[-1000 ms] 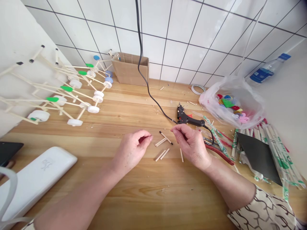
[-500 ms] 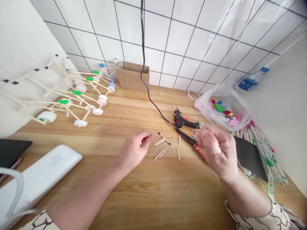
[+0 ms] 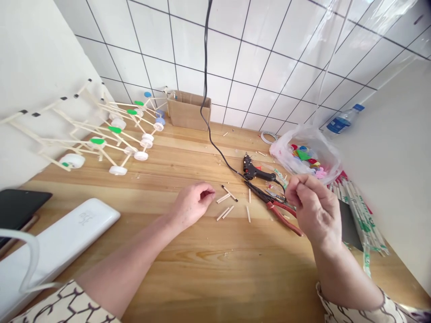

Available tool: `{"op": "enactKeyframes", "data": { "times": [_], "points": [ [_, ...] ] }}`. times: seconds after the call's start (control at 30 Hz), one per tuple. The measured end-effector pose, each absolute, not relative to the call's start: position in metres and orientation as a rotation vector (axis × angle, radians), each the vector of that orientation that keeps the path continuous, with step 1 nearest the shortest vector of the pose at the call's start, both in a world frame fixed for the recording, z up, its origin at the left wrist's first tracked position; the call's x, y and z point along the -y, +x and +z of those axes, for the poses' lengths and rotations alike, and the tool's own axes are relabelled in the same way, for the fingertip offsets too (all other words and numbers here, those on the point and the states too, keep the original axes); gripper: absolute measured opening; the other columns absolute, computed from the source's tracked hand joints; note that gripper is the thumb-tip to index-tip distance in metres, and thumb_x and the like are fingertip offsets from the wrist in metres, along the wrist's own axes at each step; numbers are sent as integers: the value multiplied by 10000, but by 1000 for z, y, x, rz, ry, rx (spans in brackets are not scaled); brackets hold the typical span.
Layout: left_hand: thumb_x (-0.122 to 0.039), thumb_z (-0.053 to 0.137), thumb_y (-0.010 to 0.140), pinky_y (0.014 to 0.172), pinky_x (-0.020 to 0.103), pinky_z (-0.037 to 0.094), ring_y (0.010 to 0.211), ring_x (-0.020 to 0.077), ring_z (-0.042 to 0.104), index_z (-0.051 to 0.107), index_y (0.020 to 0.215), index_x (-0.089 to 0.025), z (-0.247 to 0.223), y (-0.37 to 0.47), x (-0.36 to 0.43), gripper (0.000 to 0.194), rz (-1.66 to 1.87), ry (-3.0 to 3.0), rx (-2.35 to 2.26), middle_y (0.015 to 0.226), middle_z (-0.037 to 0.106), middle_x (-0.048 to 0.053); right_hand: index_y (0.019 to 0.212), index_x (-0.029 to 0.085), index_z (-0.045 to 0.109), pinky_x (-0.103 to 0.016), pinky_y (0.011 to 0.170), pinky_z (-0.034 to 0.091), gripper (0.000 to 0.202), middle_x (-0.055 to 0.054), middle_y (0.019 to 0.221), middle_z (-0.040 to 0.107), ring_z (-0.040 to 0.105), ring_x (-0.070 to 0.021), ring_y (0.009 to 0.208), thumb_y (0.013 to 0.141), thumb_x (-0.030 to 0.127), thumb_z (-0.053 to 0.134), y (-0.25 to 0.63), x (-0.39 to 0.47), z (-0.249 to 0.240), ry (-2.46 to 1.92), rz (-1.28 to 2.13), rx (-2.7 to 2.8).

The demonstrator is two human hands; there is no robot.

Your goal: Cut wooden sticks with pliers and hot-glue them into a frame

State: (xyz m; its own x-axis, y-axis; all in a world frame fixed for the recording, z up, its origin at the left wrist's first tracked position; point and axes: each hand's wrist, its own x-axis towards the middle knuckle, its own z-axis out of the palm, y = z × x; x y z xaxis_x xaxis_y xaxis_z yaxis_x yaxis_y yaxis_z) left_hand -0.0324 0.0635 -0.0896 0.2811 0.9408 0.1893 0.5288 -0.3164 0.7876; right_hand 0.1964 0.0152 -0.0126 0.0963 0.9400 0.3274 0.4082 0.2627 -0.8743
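Note:
My left hand [image 3: 192,204] rests on the wooden table with thumb and fingertips pressed together; whatever is between them, if anything, is hidden. Just right of it lie several short wooden sticks [image 3: 227,213] and a stick with black ends [image 3: 229,193]. My right hand [image 3: 316,208] is raised with its fingers curled closed, and I cannot make out anything in it. Left of that hand are pliers with red handles [image 3: 284,218], jaws toward the black glue gun [image 3: 257,172].
Stick frames with white wheels [image 3: 141,155] stand at the left. A cardboard box [image 3: 189,112], a tape roll [image 3: 268,137], a plastic bag of coloured pieces [image 3: 283,154] and a bottle [image 3: 340,124] are behind. A white power bank [image 3: 81,224] and packaged sticks [image 3: 365,220] lie at the sides.
My right hand has moved a little to the right, uncovering more of the pliers' handles. The view has shifted slightly; my left hand stays beside the sticks.

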Motion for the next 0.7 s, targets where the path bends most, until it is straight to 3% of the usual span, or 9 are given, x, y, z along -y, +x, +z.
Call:
{"op": "enactKeyframes", "data": {
  "times": [0.3, 0.4, 0.47, 0.57, 0.7],
  "points": [
    [-171, 529, 871, 631, 215, 473, 666, 109, 588, 599, 829, -161, -77, -15, -33, 82, 1282, 2126, -931, 729, 637, 22, 650, 188, 441, -239, 491, 265, 329, 43, 557, 394, 319, -88, 502, 923, 369, 407, 179, 15, -42, -1205, 1351, 1605],
    [-117, 563, 844, 682, 243, 491, 739, 128, 599, 582, 942, -158, -75, -12, -24, 108, 1367, 2245, -838, 810, 647, 47, 525, 201, 343, -248, 484, 270, 457, 55, 461, 354, 289, -82, 441, 911, 431, 425, 165, 8, -55, -1091, 1545, 1347],
    [-76, 570, 828, 680, 255, 498, 748, 136, 598, 569, 975, -157, -75, -12, -20, 168, 1405, 2317, -793, 825, 649, 52, 509, 200, 346, -263, 558, 346, 476, 27, 499, 442, 389, -100, 488, 881, 475, 460, 160, 0, -59, -996, 1708, 1095],
    [-54, 571, 817, 682, 271, 520, 738, 139, 601, 552, 991, -158, -74, -12, -18, 204, 1407, 2387, -745, 826, 655, 50, 649, 182, 547, -319, 789, 412, 414, -51, 784, 620, 559, -168, 774, 873, 515, 445, 158, -9, -55, -817, 1904, 806],
    [-89, 596, 813, 760, 311, 543, 817, 165, 620, 559, 1003, -138, -74, -13, -20, 200, 1407, 2527, -747, 851, 661, 71, 981, 170, 627, -347, 971, 342, 538, -105, 1068, 630, 553, -199, 1016, 892, 594, 308, 160, -11, -49, -686, 2055, 622]
  ]
}}
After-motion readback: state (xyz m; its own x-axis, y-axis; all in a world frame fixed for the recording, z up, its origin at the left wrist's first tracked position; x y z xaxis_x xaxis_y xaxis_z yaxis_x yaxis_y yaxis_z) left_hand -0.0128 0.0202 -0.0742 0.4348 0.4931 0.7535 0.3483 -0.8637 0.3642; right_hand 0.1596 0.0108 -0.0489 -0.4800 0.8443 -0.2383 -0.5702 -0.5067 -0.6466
